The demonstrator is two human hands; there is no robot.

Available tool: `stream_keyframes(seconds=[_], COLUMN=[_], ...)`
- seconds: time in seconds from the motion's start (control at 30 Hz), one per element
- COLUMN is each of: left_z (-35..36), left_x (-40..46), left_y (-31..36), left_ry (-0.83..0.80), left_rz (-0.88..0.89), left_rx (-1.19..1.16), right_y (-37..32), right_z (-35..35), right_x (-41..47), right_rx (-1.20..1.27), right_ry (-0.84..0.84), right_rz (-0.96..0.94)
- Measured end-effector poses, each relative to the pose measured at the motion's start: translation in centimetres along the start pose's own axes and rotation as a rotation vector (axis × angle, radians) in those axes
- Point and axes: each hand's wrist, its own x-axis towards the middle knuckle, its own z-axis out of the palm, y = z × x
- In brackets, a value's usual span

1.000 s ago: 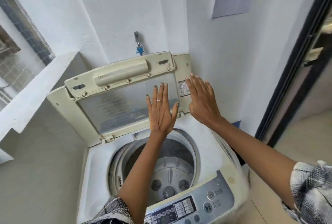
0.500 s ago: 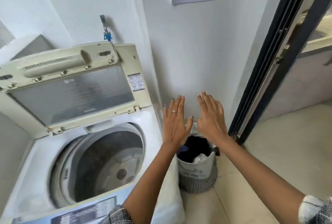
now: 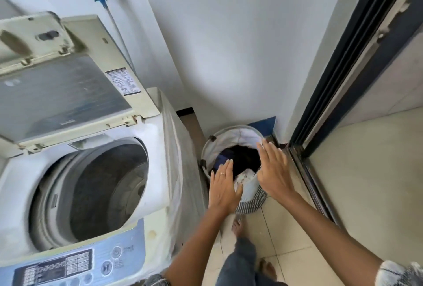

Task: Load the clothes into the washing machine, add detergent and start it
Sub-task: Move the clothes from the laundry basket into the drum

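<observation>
- Barely started imo: the cream top-loading washing machine (image 3: pixel 91 171) has its lid up and the grey drum (image 3: pixel 96 194) looks empty. Loading, detergent and starting are all left.
- The dark and white clothes (image 3: pixel 240 162) sit in the round white fabric laundry basket (image 3: pixel 231 136) on the floor, just right of the machine.
- Left hand (image 3: pixel 223 188) and right hand (image 3: pixel 273 172) hover over the basket, fingers spread, gripping nothing.

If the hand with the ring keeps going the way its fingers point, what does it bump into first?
Probably the dark clothes in the laundry basket; the left hand points down into it, though depth is unclear.
</observation>
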Motion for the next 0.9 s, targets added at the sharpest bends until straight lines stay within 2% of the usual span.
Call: stream_keyframes(seconds=[0.2,0.47,0.73,0.9], left_z=[3.4,10.4,18.0,22.4], left_x=[4.6,11.5,19.0,22.3], left_y=[-1.8,-4.8,-8.6,-10.9], left_ry=[-0.125,-0.249,-0.272,-0.266], left_rz=[-0.143,-0.244,-0.419,-0.483], left_rx=[-0.019,-0.066,-0.12,-0.195], right_y=[1.7,5.1,10.0,12.6], right_z=[4.4,14.8,27.0,34.2], right_x=[4.2,9.3,15.7,20.4], right_rx=[-0.001,-0.006,-0.056,-0.129], right_ry=[-0.126,-0.383,-0.694,-0.758], right_rz=[-0.007,-0.067,-0.114,-0.159])
